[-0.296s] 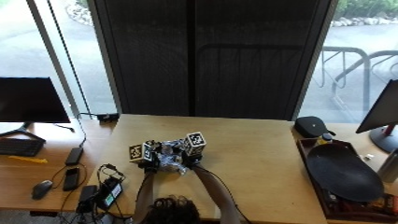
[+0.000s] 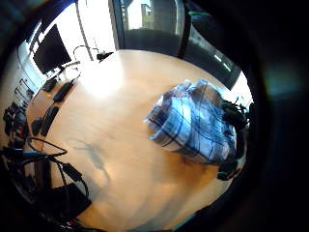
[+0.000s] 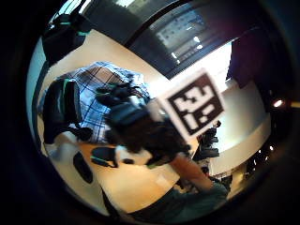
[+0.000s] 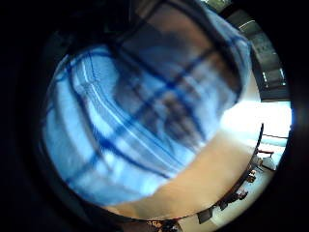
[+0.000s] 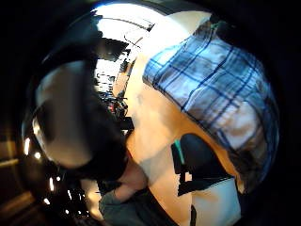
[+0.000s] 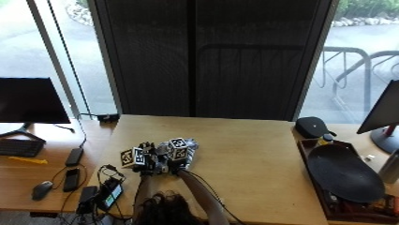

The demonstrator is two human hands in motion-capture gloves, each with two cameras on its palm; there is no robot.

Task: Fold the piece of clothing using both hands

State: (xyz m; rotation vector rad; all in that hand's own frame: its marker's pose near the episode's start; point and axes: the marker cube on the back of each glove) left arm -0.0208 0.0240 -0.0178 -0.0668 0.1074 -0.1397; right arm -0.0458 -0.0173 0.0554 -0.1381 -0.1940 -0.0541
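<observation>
A blue and white plaid garment (image 6: 189, 151) lies bunched on the wooden table (image 6: 249, 154), near its front left part. Both hands are on it, side by side. My left hand (image 6: 144, 161) holds the garment's left edge; its fingers (image 2: 235, 116) curl at the border of the folded cloth (image 2: 193, 125). My right hand (image 6: 176, 157) is on top of the garment, and plaid cloth (image 4: 145, 116) fills its palm view. Its thumb (image 5: 200, 162) sits at the cloth's edge (image 5: 221, 89). The part of the garment under the hands is hidden.
Cables and a charger (image 6: 103, 192) lie at the table's front left corner. A side desk holds a monitor (image 6: 28, 101), a phone (image 6: 72, 177) and a mouse (image 6: 41, 190). At the right stand a dark tray (image 6: 343, 173) and a black pouch (image 6: 312, 126).
Both hands have shifted slightly left and toward the person, with the garment still under them.
</observation>
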